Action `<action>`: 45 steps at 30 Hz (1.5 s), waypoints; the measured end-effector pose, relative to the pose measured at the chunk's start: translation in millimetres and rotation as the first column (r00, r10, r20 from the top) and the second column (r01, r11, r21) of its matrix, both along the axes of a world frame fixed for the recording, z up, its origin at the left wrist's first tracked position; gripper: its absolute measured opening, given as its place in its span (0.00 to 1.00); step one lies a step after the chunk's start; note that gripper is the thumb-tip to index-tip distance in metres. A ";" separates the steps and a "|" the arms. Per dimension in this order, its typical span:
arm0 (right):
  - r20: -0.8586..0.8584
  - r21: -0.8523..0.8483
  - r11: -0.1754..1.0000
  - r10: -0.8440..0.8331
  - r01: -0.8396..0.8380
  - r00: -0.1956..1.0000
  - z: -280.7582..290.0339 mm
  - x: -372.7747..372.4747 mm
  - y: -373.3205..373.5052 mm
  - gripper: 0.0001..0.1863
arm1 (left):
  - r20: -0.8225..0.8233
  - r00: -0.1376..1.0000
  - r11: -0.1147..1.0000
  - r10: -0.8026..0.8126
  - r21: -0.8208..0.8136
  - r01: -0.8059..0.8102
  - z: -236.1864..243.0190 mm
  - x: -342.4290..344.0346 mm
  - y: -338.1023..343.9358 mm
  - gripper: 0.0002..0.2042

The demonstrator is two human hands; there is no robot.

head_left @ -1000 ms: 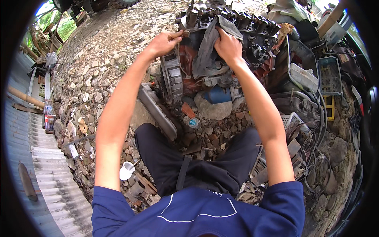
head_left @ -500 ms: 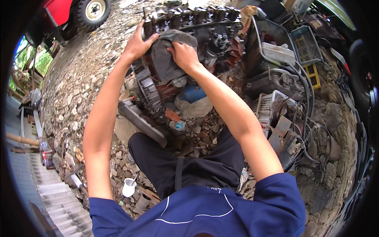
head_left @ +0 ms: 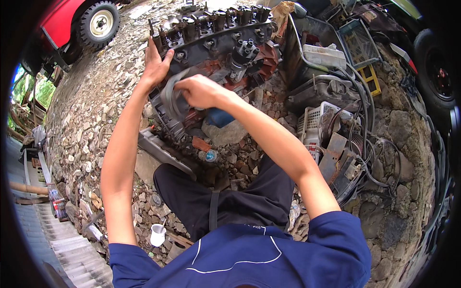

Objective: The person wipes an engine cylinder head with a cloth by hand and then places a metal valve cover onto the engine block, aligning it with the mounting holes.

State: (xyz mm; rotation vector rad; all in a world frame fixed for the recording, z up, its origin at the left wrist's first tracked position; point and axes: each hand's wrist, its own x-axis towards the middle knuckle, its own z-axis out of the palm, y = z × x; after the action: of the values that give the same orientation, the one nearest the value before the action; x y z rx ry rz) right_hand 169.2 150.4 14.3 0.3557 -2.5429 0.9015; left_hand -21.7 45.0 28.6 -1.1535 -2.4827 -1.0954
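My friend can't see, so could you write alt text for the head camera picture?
A person holds a grey rag in the right hand in front of an engine on stony ground, the left hand at its left end. A red vehicle stands beyond.

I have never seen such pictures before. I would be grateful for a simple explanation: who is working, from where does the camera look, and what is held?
There is no robot here: a person works with two bare hands. The camera sits on the person's head and looks down, so the arms reach upward in the picture, and its wide lens bends straight edges.

In front is a dirty engine with springs along its top. The left hand is at the engine's left end. The right hand holds a grey cloth, blurred in the picture.

On the stony ground stands a small white cup. To the right are a white basket and a yellow crate.
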 end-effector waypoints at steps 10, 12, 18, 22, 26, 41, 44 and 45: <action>-0.012 -0.420 0.545 -0.803 0.725 0.597 61.3 -35.1 97.1 0.17 | -0.144 0.988 0.997 -0.061 -0.059 0.053 -1.6 11.1 -7.4 0.60; 0.199 -0.045 0.615 -0.767 0.787 0.610 73.8 -54.7 105.6 0.20 | -0.120 0.993 0.997 -0.020 -0.076 0.011 6.4 16.9 -10.3 0.60; 0.078 0.493 0.610 -0.741 0.620 0.667 64.1 -79.5 106.3 0.18 | 0.352 0.927 0.789 0.130 0.530 -0.312 47.7 9.1 5.3 0.39; -0.134 0.572 0.578 -0.635 0.583 0.761 54.8 -80.4 112.6 0.08 | 0.103 0.972 0.845 0.212 0.480 -0.236 55.6 -14.5 41.2 0.37; 0.057 0.169 0.912 -0.387 0.373 0.920 64.4 -69.2 106.8 0.05 | 0.177 0.953 0.903 0.246 0.314 -0.292 49.1 -10.0 43.7 0.27; 0.474 0.249 0.747 -0.649 0.617 0.595 76.3 -86.6 103.4 0.39 | 0.095 0.958 0.928 0.272 0.236 -0.287 53.5 -11.9 54.5 0.25; 0.506 0.022 0.715 -0.611 0.699 0.609 78.4 -84.3 100.6 0.23 | 0.114 0.950 0.929 0.292 0.202 -0.310 52.3 -9.9 52.2 0.25; 0.559 -0.106 0.691 -0.553 0.715 0.618 82.3 -82.5 100.0 0.19 | 0.141 0.947 0.927 0.287 0.210 -0.312 52.3 -10.4 50.0 0.26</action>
State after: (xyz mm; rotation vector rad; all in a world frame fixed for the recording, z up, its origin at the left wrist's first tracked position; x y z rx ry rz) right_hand 86.7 250.4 96.6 -0.9775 -2.5370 1.1622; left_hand -32.2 95.0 80.9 -0.6387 -2.4216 -1.3365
